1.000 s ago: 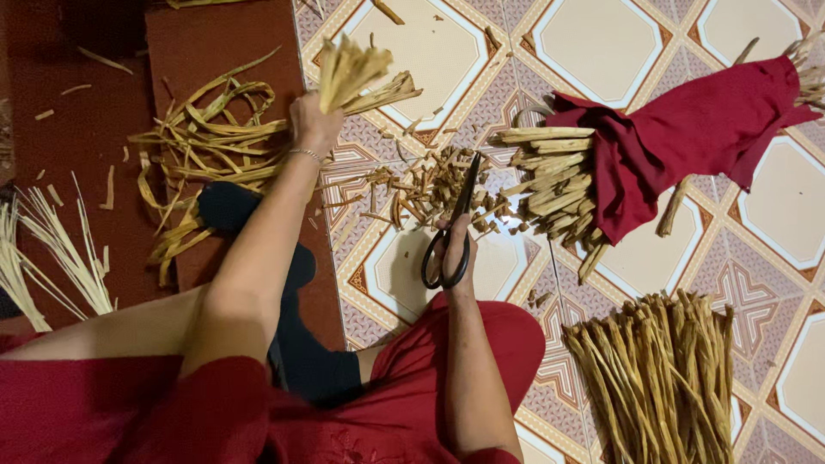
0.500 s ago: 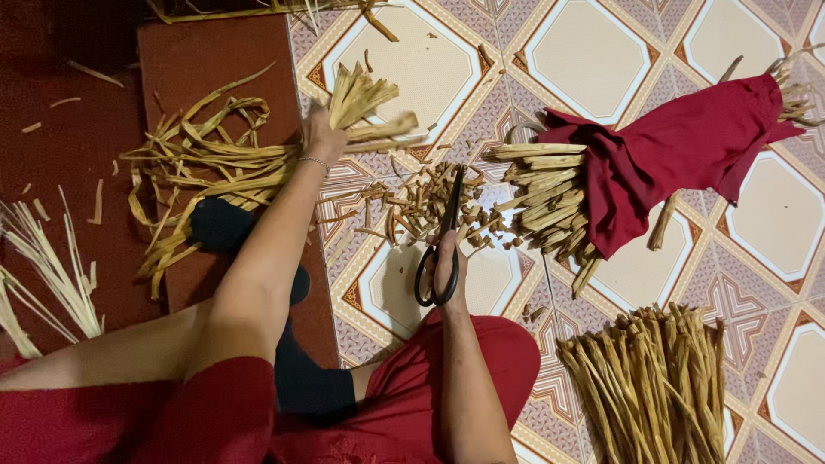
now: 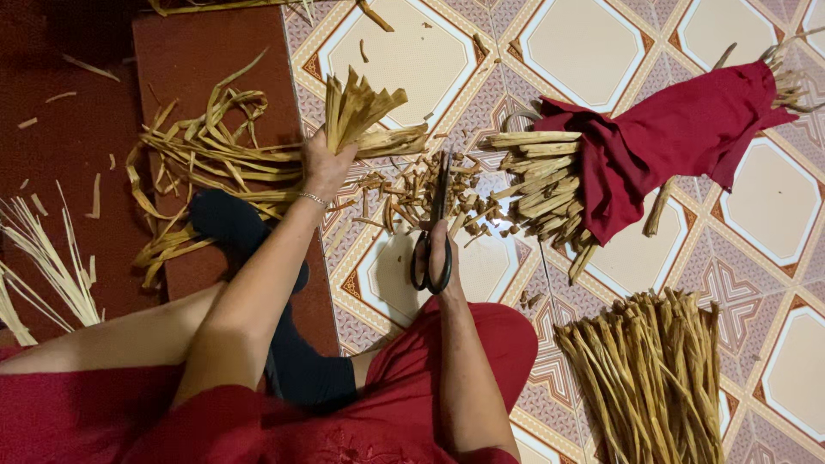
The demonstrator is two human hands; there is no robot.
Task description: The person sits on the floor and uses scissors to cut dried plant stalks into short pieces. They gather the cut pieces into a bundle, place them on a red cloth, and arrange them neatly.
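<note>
Two hands busy with trimming: left hand (image 3: 325, 167) closed around a bunch of dry strips (image 3: 365, 116), ends fanned upward; right hand (image 3: 440, 251) through the loops of black scissors (image 3: 436, 225), blades nearly closed and pointing away from the body. Probably between two cuts. Next move, as a judgement: bringing strip ends between the blades, opening them first. Bunch up and to the left of the scissors, near but apart. Pile of cut bits (image 3: 421, 193) under the blades on the tiled floor (image 3: 593, 39). Red cloth bundle (image 3: 670, 146) right of the scissors.
</note>
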